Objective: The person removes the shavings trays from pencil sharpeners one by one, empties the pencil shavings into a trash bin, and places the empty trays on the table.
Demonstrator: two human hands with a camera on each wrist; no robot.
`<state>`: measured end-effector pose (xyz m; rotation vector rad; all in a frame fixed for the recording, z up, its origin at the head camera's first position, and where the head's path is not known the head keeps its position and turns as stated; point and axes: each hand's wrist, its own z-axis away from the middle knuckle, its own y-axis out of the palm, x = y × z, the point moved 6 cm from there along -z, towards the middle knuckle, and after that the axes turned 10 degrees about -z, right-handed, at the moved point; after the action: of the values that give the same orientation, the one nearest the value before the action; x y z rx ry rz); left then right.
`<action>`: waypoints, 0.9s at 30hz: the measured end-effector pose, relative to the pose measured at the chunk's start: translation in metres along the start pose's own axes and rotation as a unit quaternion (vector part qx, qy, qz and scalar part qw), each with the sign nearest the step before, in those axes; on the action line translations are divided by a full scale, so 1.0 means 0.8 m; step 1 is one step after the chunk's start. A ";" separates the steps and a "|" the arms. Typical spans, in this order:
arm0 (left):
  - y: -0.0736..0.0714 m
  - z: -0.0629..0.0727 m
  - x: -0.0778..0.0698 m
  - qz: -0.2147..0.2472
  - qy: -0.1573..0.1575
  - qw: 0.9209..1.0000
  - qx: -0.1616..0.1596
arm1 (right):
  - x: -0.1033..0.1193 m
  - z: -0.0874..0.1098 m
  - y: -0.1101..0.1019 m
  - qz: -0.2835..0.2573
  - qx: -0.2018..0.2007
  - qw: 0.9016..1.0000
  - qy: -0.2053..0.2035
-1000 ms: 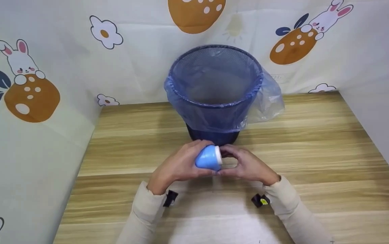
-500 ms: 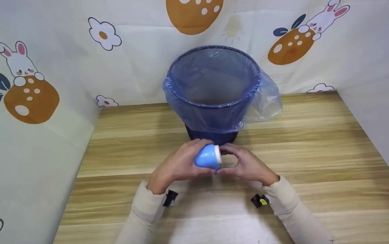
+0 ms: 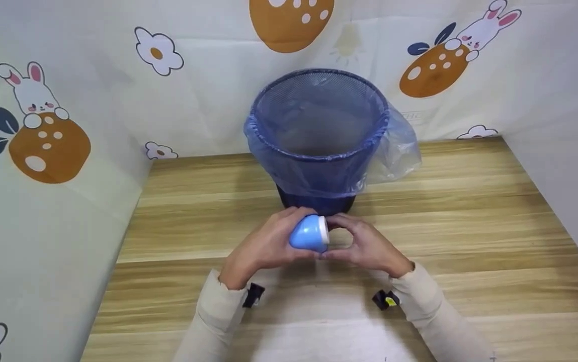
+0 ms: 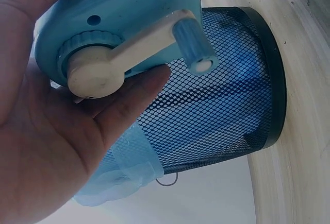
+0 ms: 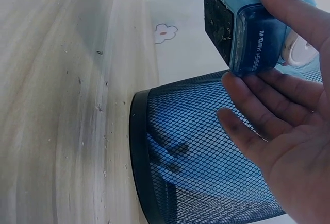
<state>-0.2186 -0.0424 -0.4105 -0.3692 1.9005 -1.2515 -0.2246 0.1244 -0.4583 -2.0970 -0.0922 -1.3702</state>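
Note:
A blue hand-crank pencil sharpener (image 3: 307, 234) is held on its side in front of the bin. My left hand (image 3: 268, 244) grips its body, with the thumb and fingers curled round it. In the left wrist view, the cream crank (image 4: 147, 44) with its blue knob faces the camera. My right hand (image 3: 373, 247) pinches the other end; in the right wrist view, its thumb lies on the blue casing and its fingertips touch the underside of the see-through shavings drawer (image 5: 262, 41). The dark base (image 5: 218, 26) shows small specks on it.
A dark mesh bin (image 3: 319, 203) stands just beyond both hands, against the patterned cloth backdrop (image 3: 208, 100). A thin blue bag (image 3: 397, 158) lines it and hangs over its rim. Small dark specks dot the wooden tabletop (image 5: 67, 131).

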 end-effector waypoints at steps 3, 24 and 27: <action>0.001 0.000 0.001 0.001 -0.004 1.000 0.001 | -0.001 0.000 0.000 0.005 -0.001 1.000 -0.005; 0.004 0.007 -0.001 -0.007 0.002 1.000 0.024 | -0.002 0.006 0.002 0.005 0.015 1.000 -0.025; 0.004 0.008 -0.002 -0.007 0.007 1.000 0.026 | -0.003 0.007 0.002 0.007 0.021 0.999 -0.026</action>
<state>-0.2124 -0.0442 -0.4135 -0.3494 1.8763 -1.3128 -0.2202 0.1265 -0.4625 -2.0955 -0.1257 -1.2943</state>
